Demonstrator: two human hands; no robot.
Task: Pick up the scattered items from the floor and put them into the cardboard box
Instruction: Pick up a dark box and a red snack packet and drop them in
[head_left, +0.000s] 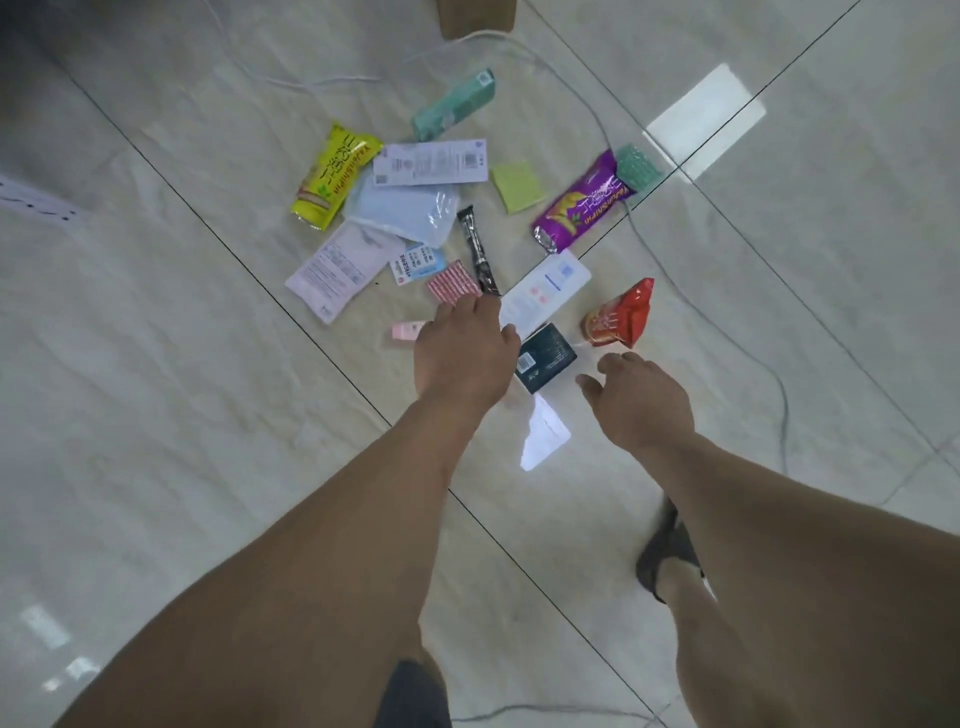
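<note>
Both hands reach down toward the lower edge of the scattered items. The left hand (467, 348), at frame centre, hangs palm down over a pink-striped packet (453, 282) and a black stick sachet (479, 252); its fingertips are hidden, so whether it grips anything cannot be told. The right hand (636, 397) is spread and empty, near a dark box (546, 357) and a red pouch (621, 314).

Recommended: take one flat item per hand, pinching an edge to lift it off the tile.

The cardboard box (477, 18) sits at the top edge, well apart from the pile. The floor (156, 389) is glossy tile with dark grout lines; thin cables (727, 332) loop around the items and could snag.
</note>
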